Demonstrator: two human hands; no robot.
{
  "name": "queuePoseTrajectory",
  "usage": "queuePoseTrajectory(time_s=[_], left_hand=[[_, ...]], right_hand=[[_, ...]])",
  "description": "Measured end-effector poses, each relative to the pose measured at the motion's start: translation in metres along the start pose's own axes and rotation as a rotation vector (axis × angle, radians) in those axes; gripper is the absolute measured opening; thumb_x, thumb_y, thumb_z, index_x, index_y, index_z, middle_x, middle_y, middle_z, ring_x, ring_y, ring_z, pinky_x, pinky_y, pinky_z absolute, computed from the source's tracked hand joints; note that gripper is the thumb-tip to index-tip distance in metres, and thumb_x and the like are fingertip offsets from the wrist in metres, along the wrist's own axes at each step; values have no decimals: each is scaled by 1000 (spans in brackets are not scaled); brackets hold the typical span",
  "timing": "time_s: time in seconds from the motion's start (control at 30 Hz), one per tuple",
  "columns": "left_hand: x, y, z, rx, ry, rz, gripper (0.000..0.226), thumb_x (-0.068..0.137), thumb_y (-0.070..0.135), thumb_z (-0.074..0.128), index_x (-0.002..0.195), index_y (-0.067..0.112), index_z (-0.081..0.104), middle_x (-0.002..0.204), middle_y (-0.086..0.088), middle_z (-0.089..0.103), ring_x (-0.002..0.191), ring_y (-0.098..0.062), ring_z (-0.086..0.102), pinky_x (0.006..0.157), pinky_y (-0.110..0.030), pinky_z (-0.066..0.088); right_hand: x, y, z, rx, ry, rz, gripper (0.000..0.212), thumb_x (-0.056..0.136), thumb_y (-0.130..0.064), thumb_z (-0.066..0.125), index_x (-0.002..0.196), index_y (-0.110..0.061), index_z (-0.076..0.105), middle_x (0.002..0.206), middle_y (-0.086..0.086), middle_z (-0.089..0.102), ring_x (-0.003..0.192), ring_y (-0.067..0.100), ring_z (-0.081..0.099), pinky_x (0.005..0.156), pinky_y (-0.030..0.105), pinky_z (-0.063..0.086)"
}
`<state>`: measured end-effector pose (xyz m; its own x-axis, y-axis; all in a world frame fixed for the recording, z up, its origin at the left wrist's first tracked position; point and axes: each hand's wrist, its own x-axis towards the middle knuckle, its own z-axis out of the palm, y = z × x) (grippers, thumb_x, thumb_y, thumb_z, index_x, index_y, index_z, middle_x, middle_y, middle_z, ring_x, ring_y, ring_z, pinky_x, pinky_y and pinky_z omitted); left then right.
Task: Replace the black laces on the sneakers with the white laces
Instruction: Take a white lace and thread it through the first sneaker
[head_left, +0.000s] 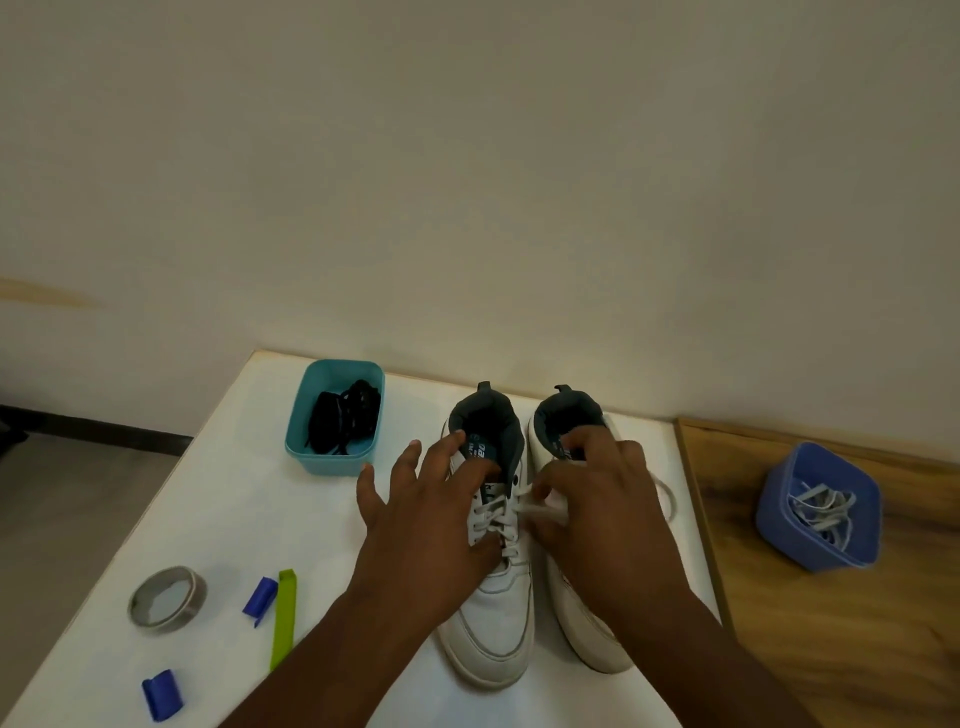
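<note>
Right now the work sits on the left sneaker (491, 613), which stands on the white bench (218, 519) with its toe toward the person and its heel toward the wall, so the lacing runs along that long axis, away from the body. The right hand (597, 499) pinches a free end of the white lace (535, 512) just to the right of the upper eyelets, so the lace lies leftward from that grip and the next threading would, I judge, go across toward the tongue. The left hand (431, 509) rests on the shoe with fingers spread and fairly straight, the thumb pressing on the crossed lacing, gripping nothing. The right sneaker (587, 623) stands just beside, touching or nearly so, largely hidden under the right forearm; whether it is laced I cannot tell. A loop of white lace shows past the right hand. Behind and left, the teal tub (311, 457) holds the black laces (345, 415); well apart on the wooden surface (831, 649), the blue tub (769, 514) holds more white laces (826, 512).
</note>
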<state>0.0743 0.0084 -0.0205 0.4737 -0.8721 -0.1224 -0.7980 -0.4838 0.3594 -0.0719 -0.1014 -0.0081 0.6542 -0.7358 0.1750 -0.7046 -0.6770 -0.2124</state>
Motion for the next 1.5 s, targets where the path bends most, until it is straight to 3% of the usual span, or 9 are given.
queuePoseTrajectory(time_s=[0.2, 0.47, 0.6, 0.8, 0.93, 1.07, 1.2, 1.37, 1.5], left_hand=[[-1, 1, -3, -30, 2, -5, 61, 89, 62, 50, 144, 52, 25, 165, 18, 0, 154, -19, -2, 119, -61, -1], [-1, 9, -5, -439, 214, 135, 48, 95, 46, 37, 142, 44, 40, 154, 17, 37, 145, -8, 29, 122, -50, 21], [-5, 22, -13, -885, 226, 231, 34, 101, 52, 33, 107, 36, 62, 95, 7, 68, 94, -17, 66, 83, -37, 55], [-4, 23, -27, -1479, -20, -113, 58, 95, 59, 27, 104, 22, 72, 96, -3, 76, 94, -15, 71, 84, -32, 55], [7, 19, -38, -1709, 202, -233, 31, 106, 27, 39, 88, 14, 60, 66, -2, 54, 65, -15, 51, 63, -30, 43], [5, 16, -42, -1536, 300, -250, 47, 107, 40, 32, 74, 13, 52, 54, 3, 37, 51, -9, 36, 51, -25, 32], [-9, 27, -33, -1190, 112, 50, 56, 102, 53, 30, 71, 11, 50, 57, 1, 41, 54, -10, 39, 53, -21, 35], [-24, 34, -10, -935, -145, 216, 39, 103, 52, 37, 73, 36, 57, 68, 9, 57, 64, -6, 53, 66, -32, 46], [-24, 31, -10, -839, -203, 211, 40, 102, 55, 36, 74, 33, 54, 74, 3, 58, 69, -8, 55, 74, -39, 49]], right_hand=[[1, 10, -16, -9, 298, 89, 10, 89, -30, 74, 98, -32, 75, 125, 3, 58, 111, 23, 51, 87, 33, 41], [12, 15, -39, 1095, 845, 392, 19, 106, -38, 49, 109, -30, 66, 84, -6, 60, 77, 18, 55, 69, 41, 50], [-1, -26, -44, 758, 626, -136, 12, 100, -16, 58, 108, -22, 65, 109, 1, 64, 105, 14, 63, 89, 32, 55], [-10, -32, -18, 632, 210, -484, 17, 98, -18, 60, 112, -18, 70, 117, -4, 67, 113, -1, 60, 93, 14, 49], [-5, -22, -17, 630, -57, -430, 17, 94, -19, 69, 109, -24, 70, 105, -14, 65, 96, 5, 64, 80, 26, 55], [-9, -13, -11, 405, -277, -378, 61, 93, -13, 63, 143, -44, 47, 137, -24, 49, 120, -2, 52, 96, 22, 51], [-2, -17, -18, 731, 17, -52, 41, 100, -14, 49, 134, -30, 62, 125, -14, 65, 117, 5, 61, 97, 25, 51], [3, -32, -35, 1312, -271, 301, 37, 95, -44, 50, 106, -21, 77, 91, 7, 76, 80, 21, 69, 61, 29, 53], [9, -28, -29, 1490, -239, 461, 21, 99, -23, 59, 107, -21, 79, 90, 9, 72, 83, 20, 64, 80, 35, 54]])
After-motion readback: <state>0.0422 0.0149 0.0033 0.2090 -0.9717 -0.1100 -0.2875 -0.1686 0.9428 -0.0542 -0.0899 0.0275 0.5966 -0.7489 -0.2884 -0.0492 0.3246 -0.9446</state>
